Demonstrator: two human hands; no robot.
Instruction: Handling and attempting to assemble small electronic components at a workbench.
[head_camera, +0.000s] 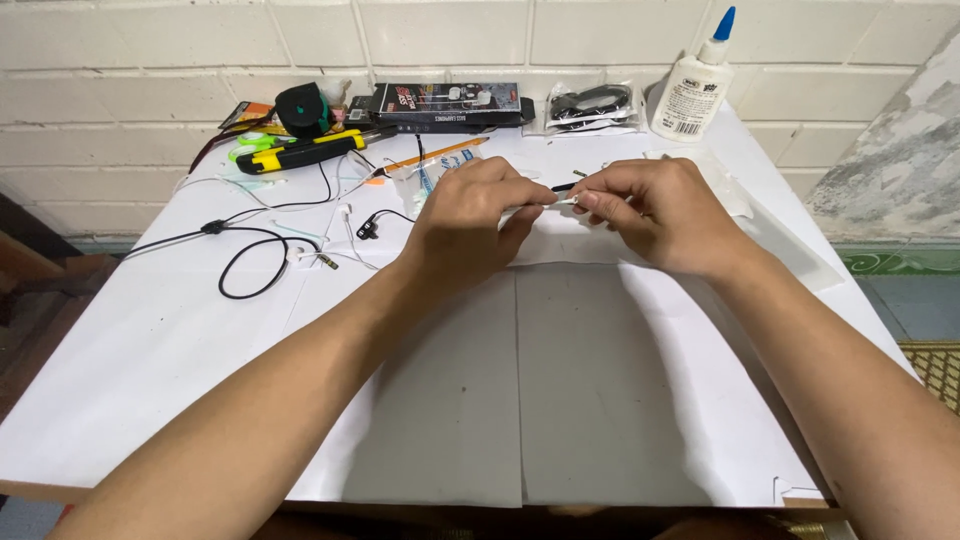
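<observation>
Both forearms come in from the bottom edge and meet over the middle of the worktop (150, 360), which is covered in white paper with two grey sheets (520, 380) laid side by side. Left hand (470, 215) and right hand (650, 210) are close together, each pinching one end of a thin white cable (545, 205), held just above the paper. Off to the left there's a black wire (250, 262) looped on the worktop, and behind it a yellow-and-black cutter (300, 150). Along the wall sit a dark flat box (450, 103), a clear bag (592, 105) with black stuff inside, and a white glue bottle (692, 90) with a blue tip. An orange pencil (445, 153) lies just behind the left hand
</observation>
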